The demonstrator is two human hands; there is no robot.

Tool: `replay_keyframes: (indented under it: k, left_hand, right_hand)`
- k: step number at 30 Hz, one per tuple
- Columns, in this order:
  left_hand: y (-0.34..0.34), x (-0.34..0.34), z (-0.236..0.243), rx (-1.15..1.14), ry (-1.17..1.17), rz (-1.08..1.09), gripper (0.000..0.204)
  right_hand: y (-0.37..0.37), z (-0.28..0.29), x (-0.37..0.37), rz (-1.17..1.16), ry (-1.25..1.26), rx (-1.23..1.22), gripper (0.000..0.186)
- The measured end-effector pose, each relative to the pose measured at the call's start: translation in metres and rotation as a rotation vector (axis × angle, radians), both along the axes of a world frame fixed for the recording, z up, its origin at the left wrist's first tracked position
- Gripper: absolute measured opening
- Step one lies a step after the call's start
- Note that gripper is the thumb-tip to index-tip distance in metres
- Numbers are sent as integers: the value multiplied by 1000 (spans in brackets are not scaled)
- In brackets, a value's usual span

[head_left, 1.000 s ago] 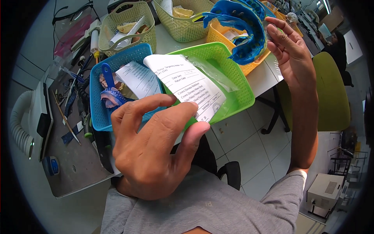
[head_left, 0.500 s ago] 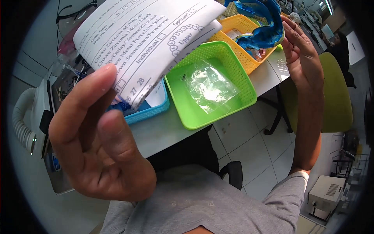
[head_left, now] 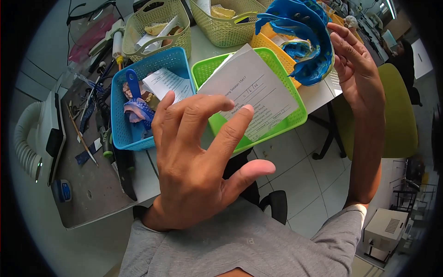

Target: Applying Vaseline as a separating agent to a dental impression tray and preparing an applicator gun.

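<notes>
My right hand (head_left: pixel 357 74) pinches a blue dental impression (head_left: pixel 323 57) by its outer side, raised at the upper right over a yellow basket (head_left: pixel 272 34). My left hand (head_left: pixel 194 171) has its fingers spread and holds nothing. It hovers in front of a printed paper form (head_left: pixel 272 92), which lies in a bright green basket (head_left: pixel 302 107). The clear plastic bag in that basket is out of sight. To the left, a light blue basket (head_left: pixel 123 134) contains a purple-blue dental impression (head_left: pixel 138 111) with a blue handle and a folded paper (head_left: pixel 170 84).
Two cream baskets (head_left: pixel 184 39) with yellowish dental casts stand at the back. Hand tools and a brush (head_left: pixel 82 131) lie on a brown work surface (head_left: pixel 92 189) at the left, beside a white ribbed hose (head_left: pixel 25 143). An olive-green chair (head_left: pixel 392 115) stands at the right.
The paper has left my left hand and rests in the green basket. My left hand has swung right and opened. The blue impression in my right hand has tilted and lowered slightly.
</notes>
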State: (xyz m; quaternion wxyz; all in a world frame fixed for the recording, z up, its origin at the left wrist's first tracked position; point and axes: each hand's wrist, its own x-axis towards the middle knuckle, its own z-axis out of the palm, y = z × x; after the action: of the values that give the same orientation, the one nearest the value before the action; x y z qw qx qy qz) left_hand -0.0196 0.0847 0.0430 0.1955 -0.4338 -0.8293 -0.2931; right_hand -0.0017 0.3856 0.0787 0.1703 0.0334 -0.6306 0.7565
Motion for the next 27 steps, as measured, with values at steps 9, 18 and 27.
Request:
replay_keyframes:
  k: [9,18,27]
  left_hand:
    - [16,7,-8,-237,-53,-25,64]
    - [-6,9,-18,-6,-19,-61,41]
    - [-6,6,-28,192,-37,-60,37]
  right_hand:
    - [-20,7,0,94,-145,172,36]
    - [-52,10,-11,77,-343,512,26]
    - [-69,7,-7,247,-482,633,21]
